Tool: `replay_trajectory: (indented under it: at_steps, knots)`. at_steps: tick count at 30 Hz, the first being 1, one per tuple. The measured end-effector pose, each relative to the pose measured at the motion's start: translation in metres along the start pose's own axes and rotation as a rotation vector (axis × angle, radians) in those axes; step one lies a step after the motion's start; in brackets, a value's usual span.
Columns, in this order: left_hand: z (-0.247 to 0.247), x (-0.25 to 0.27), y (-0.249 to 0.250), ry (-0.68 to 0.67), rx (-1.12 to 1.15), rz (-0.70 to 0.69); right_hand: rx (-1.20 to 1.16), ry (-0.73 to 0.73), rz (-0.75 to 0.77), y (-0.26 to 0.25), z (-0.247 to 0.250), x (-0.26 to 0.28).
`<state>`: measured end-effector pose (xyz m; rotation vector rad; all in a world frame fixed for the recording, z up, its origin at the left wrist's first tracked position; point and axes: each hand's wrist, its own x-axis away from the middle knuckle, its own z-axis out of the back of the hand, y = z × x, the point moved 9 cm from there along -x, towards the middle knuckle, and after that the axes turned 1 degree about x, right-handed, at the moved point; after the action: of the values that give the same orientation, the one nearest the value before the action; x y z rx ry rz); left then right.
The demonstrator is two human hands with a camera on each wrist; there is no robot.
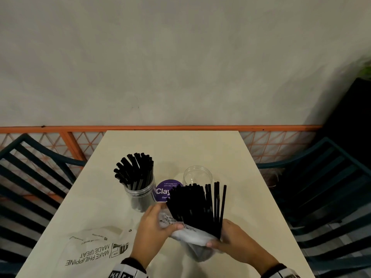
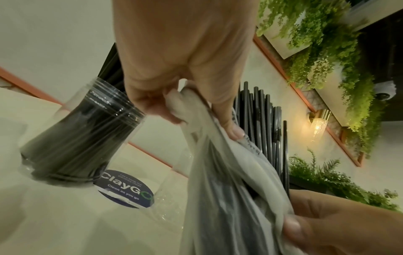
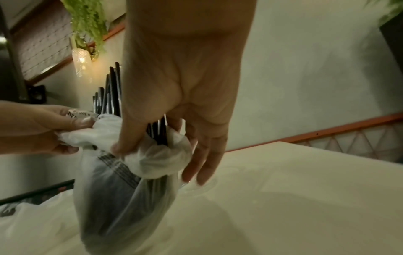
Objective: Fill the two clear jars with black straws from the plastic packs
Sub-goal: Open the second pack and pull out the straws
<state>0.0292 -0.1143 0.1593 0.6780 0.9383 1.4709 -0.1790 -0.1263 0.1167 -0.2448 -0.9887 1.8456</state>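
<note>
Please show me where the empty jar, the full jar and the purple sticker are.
empty jar (image 1: pixel 197 175): head view, clear wall below the rim.
full jar (image 1: pixel 141 199): head view, clear wall over straws.
purple sticker (image 1: pixel 165 191): head view, printed face.

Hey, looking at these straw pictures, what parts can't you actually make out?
- Empty jar, head view: its lower half is hidden behind the straws fanning out of the plastic pack.
- Purple sticker, head view: its wording is cut off by the straws.
- Pack's bottom end, head view: blurred plastic, so the straw count inside is unreadable.
- Left hand, left wrist view: the fingers pinch the pack, but the print under them is too blurred to read.
</note>
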Motion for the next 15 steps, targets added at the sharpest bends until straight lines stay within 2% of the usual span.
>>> replay_trajectory:
  at_steps: [3,7,9,13,15]
  knots:
    - [0.001,0.001,-0.002,0.059,-0.145,-0.040,-0.050,-0.061,0.021,-0.007,-0.001,0.007]
    - [0.000,0.004,0.013,0.075,-0.067,-0.049,0.135,-0.100,-0.040,-0.004,-0.009,0.007]
    - [-0.008,0.007,0.020,0.008,-0.005,-0.022,0.288,-0.007,-0.059,-0.007,-0.008,0.007]
    - [-0.039,0.019,0.028,-0.302,0.174,0.080,0.495,0.094,-0.168,-0.005,-0.006,0.007]
    - [-0.041,0.019,0.028,-0.270,0.166,0.071,0.422,0.148,-0.201,-0.010,-0.004,0.006]
